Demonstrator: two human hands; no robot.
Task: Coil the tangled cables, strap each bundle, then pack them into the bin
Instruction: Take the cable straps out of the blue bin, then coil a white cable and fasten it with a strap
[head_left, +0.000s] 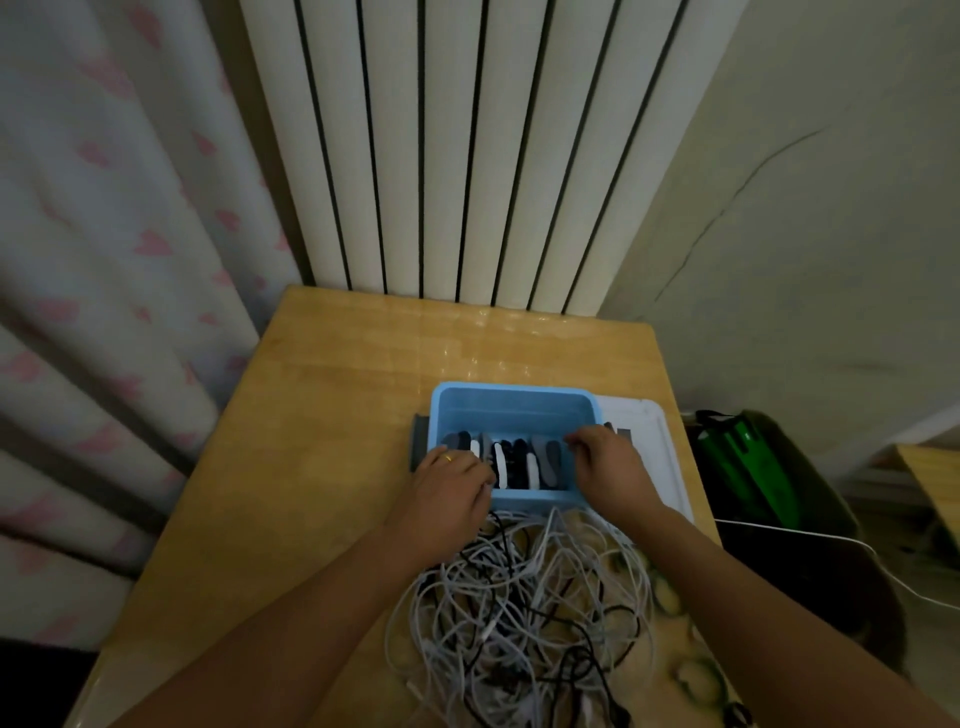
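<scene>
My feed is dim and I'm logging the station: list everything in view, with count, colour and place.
Table: one, light wood, under everything.
Bin: one, blue, table centre.
Straps: several, black, grey, white, in the bin.
Cables: tangled pile, white and black, in front of the bin.
Tray: one, white, right of the bin.
Radiator: one, white, behind the table.
Curtain: one, white with pink hearts, left.
Left hand: at the bin's left end.
Right hand: fingers in the bin's right end.

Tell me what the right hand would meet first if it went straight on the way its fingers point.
Probably the dark and white rolls inside the blue bin: the right hand points left across its near half, though depth is unclear.
</scene>
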